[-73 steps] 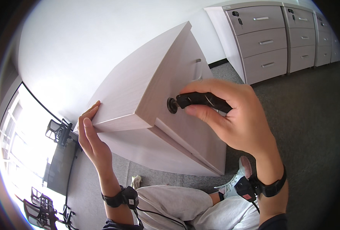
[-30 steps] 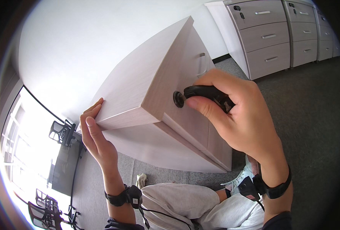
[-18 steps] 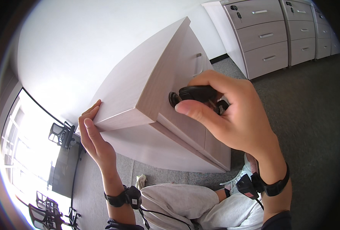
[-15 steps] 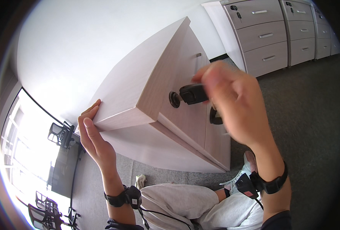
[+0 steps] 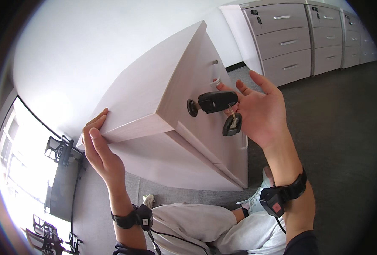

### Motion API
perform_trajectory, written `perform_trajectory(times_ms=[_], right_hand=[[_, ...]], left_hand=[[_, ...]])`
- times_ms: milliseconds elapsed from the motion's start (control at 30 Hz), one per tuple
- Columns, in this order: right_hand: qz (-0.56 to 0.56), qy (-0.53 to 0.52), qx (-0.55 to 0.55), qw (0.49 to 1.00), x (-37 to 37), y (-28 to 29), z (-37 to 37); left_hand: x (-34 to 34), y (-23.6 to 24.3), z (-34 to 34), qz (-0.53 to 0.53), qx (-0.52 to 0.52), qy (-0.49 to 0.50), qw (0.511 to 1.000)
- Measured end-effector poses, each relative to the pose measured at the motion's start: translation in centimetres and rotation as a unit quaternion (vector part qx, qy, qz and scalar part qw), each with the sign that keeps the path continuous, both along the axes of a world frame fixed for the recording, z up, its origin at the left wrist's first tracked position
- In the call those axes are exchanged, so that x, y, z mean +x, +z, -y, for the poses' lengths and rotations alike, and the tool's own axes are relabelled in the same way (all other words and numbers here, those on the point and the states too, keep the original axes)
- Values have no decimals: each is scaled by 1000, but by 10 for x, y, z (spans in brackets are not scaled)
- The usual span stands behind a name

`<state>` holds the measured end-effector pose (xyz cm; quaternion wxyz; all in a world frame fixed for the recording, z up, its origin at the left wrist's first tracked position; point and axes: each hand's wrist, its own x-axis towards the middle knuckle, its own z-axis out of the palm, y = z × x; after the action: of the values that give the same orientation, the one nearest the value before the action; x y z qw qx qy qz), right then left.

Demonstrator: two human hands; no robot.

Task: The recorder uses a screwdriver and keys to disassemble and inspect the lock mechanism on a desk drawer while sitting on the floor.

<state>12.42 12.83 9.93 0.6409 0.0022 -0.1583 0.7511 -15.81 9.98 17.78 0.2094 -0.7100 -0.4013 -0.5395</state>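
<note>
The right hand (image 5: 262,112) is spread, palm turned toward the viewer and gripping nothing. Just left of its palm, a black key with a rounded plastic head (image 5: 217,102) sticks out of a round black metal lock (image 5: 192,108), partly in front of its fingers; whether they touch it, I cannot tell. A second black-headed key (image 5: 232,124) hangs from the first on a thin ring, just beside the palm's lower left.

The lock sits in the front of a pale wood-grain cabinet (image 5: 146,91), which stands between the two hands. A curved silver metal handle (image 5: 215,62) is above and left of the right hand's fingers. The left hand (image 5: 101,148) lies unclenched against the cabinet's top edge, fingers close together over the corner and thumb raised apart.

Beyond the right hand stands a row of pale wood-grain three-drawer cabinets (image 5: 285,44). Below both hands are light grey cloth trousers (image 5: 192,221); left of the left hand is a black-framed chair (image 5: 59,148).
</note>
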Motion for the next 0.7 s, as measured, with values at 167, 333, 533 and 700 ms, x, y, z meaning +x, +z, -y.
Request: perform_trajectory(times_ms=[167, 333, 533, 700], right_hand=[[-35, -12, -77, 996, 11, 2, -2], [-23, -109, 84, 990, 61, -23, 34], [129, -230, 24, 964, 101, -33, 85], [257, -353, 20, 900, 93, -29, 97]], left_hand=[[-7, 3, 2, -22, 5, 5, 1000], [0, 0, -1, -22, 32, 16, 999], [-15, -2, -4, -22, 54, 2, 998], [-12, -5, -5, -22, 52, 38, 998]])
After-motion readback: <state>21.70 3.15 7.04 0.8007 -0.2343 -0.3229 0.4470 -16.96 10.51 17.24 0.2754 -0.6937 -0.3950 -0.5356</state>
